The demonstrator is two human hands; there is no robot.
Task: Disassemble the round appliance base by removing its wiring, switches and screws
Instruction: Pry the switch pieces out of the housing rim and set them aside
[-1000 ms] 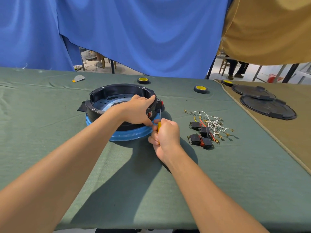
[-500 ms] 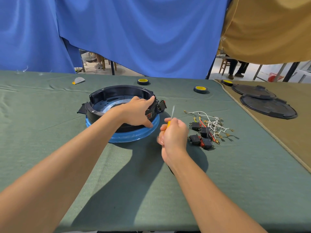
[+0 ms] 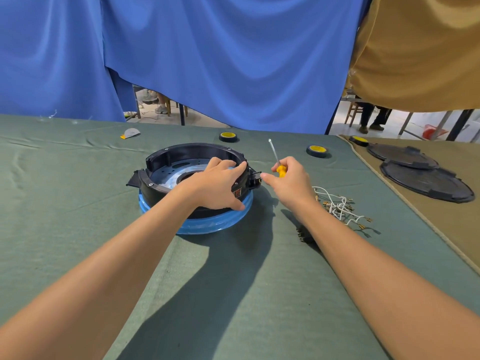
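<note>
The round appliance base point(image 3: 166, 175), black with a blue lower ring, sits on the green cloth at centre. My left hand point(image 3: 220, 183) grips its right rim, fingers over the top and thumb on the blue ring. A black switch part point(image 3: 255, 180) sticks out of the base's right side. My right hand point(image 3: 289, 181) holds a yellow-handled screwdriver point(image 3: 275, 159), shaft pointing up and away, while its forefinger reaches toward the switch part. Removed white wires with brass terminals point(image 3: 337, 206) lie right of my right forearm, partly hidden by it.
Two yellow-and-black tape rolls point(image 3: 228, 136) point(image 3: 316, 150) lie behind the base, a third point(image 3: 358, 140) on the tan cloth. Two black round covers point(image 3: 426, 181) lie at right. A small grey scrap point(image 3: 130, 133) rests far left. Blue curtain hangs behind the table.
My right hand lifted the screwdriver off the base's right side and raised it, tip now pointing up. It then moved back toward the switch part. My left hand kept its grip on the rim.
</note>
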